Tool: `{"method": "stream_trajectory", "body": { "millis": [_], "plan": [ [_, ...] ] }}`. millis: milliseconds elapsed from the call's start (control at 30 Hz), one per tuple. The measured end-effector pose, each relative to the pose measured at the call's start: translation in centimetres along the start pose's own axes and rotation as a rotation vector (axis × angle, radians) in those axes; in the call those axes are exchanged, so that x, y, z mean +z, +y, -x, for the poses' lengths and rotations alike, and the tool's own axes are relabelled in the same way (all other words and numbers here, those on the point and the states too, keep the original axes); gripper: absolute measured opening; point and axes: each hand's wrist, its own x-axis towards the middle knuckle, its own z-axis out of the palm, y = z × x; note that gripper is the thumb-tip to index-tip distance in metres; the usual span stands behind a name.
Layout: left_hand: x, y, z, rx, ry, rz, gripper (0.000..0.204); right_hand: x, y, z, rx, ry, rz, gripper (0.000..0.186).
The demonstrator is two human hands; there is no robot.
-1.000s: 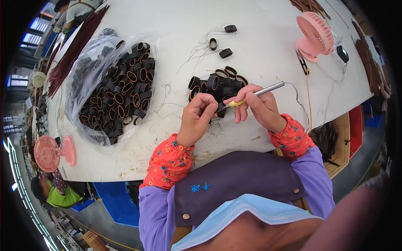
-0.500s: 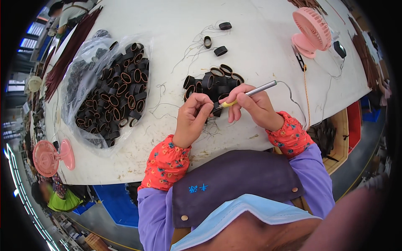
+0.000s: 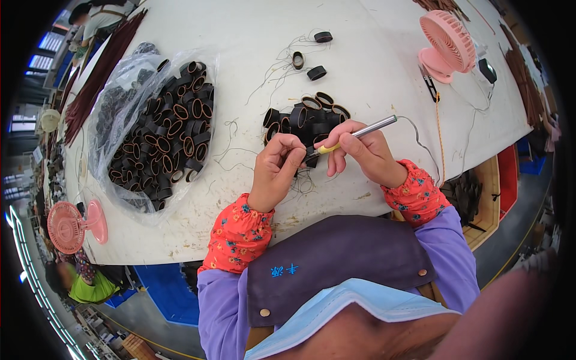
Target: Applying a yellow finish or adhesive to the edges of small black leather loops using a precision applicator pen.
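My left hand (image 3: 277, 171) is pinched on a small black loop (image 3: 311, 158) near the middle of the table. My right hand (image 3: 366, 156) grips a pen-like metal tool (image 3: 379, 125) with a yellow grip and a cord from its top end. The tool's tip meets the loop beside my left fingertips, which partly hide it. Just behind both hands lies a pile of black oval loops (image 3: 300, 117) with orange-brown rims. Loose dark threads (image 3: 303, 183) lie under the hands, and a few single loops (image 3: 316, 73) lie farther back.
A plastic bag of loops (image 3: 165, 141) lies left, beside dark red strips (image 3: 105, 69). Pink fans (image 3: 447, 42) (image 3: 67, 227) stand right and left. Black snips (image 3: 429, 87) lie right. Brown strips (image 3: 519, 78) line the right edge. Co-workers (image 3: 96, 18) (image 3: 90, 285) are at left. Bins (image 3: 480, 204) sit below.
The whole view has shifted slightly leftward since a second ago. My hands stay together on the loop and tool, with little visible movement in the last half second.
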Motion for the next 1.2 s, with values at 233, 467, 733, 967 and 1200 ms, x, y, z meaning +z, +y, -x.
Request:
{"method": "stream_trajectory", "body": {
  "millis": [233, 467, 733, 967, 1200],
  "plan": [
    [0.3, 0.1, 0.1, -0.011, 0.01, 0.023, 0.007, 0.2, -0.1, 0.2, -0.026, 0.016, -0.021, 0.028],
    [-0.3, 0.3, -0.4, -0.021, 0.037, -0.011, 0.007, 0.2, -0.2, -0.5, -0.024, 0.012, -0.027, 0.028],
    [0.0, -0.4, -0.5, 0.009, -0.043, 0.08, 0.007, 1.0, -1.1, -1.2, -0.231, 0.025, 0.68, 0.028],
    [0.3, -0.2, 0.4, 0.075, -0.018, 0.036, 0.019, 0.4, -0.4, -0.6, -0.413, 0.034, 0.793, 0.031],
    [-1.3, 0.6, -0.1, -0.087, -0.172, 0.037, 0.015, 0.7, -0.6, -1.0, -0.471, -0.036, 0.788, 0.031]
  ]
}}
